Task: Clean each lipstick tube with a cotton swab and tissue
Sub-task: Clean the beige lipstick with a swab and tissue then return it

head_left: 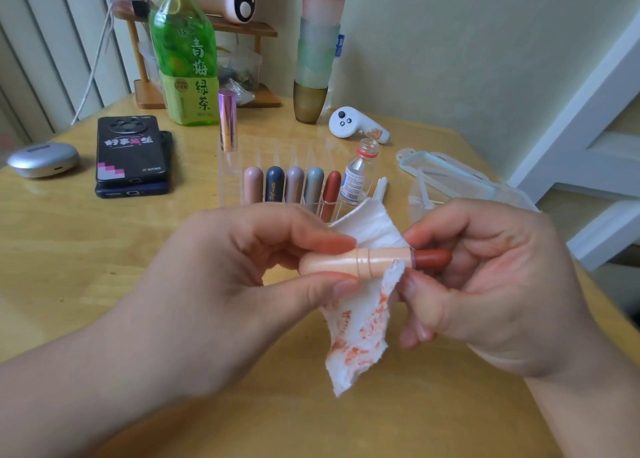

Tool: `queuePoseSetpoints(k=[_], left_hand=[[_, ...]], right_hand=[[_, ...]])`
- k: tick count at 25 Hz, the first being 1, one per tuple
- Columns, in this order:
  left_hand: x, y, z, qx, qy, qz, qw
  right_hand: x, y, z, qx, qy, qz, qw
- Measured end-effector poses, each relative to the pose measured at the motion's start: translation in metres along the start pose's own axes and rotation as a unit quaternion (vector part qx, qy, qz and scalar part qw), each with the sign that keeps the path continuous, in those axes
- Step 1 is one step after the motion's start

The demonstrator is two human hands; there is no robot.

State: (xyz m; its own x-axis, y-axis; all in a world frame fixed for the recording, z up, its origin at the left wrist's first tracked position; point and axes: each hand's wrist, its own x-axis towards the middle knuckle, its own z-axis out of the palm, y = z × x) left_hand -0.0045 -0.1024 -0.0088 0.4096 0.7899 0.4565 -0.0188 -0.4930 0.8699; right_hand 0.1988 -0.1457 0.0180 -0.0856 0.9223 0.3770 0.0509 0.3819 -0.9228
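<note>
Tabletop (pixel 104 267): lipstick tube (pixel 356 262) between left fingers (pixel 311 238) (right fingers (pixel 433 231) pinch tissue (pixel 360 319)).

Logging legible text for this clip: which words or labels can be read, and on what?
"青梅 绿茶": green bottle.
"好事发生": phone case; the third character is unclear.
"Soft matte", roughly: dark lipstick.
Small bottle label: too small to read.
Small print at the bottle's foot and the case's corner: blurred.

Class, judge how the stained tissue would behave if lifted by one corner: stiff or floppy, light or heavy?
Probably floppy: the tissue hangs limp below the lipstick tube. Likely very light and easily torn, given its thin, ragged edge.
</note>
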Motion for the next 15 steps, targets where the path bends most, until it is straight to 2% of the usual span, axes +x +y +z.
queuePoseSetpoints(k=[3,7,11,13,15], left_hand=[[-0.002,-0.003,0.0,0.074,0.008,0.067,0.995],[-0.001,0.002,-0.003,-0.025,-0.074,-0.029,0.997],[0.001,-0.003,-0.001,0.159,0.013,0.076,0.984],[-0.001,0.008,-0.002,0.155,0.006,0.066,0.986],[-0.008,0.02,-0.005,0.163,-0.046,0.054,0.984]], right_hand=[[0.0,0.0,0.001,0.007,-0.002,-0.002,1.0],[0.0,0.001,0.0,0.004,-0.005,-0.003,1.0],[0.0,0.0,0.001,0.01,-0.008,0.003,1.0],[0.0,0.0,0.001,0.015,-0.02,0.0,1.0],[0.0,-0.003,0.001,0.012,-0.015,0.002,1.0]])
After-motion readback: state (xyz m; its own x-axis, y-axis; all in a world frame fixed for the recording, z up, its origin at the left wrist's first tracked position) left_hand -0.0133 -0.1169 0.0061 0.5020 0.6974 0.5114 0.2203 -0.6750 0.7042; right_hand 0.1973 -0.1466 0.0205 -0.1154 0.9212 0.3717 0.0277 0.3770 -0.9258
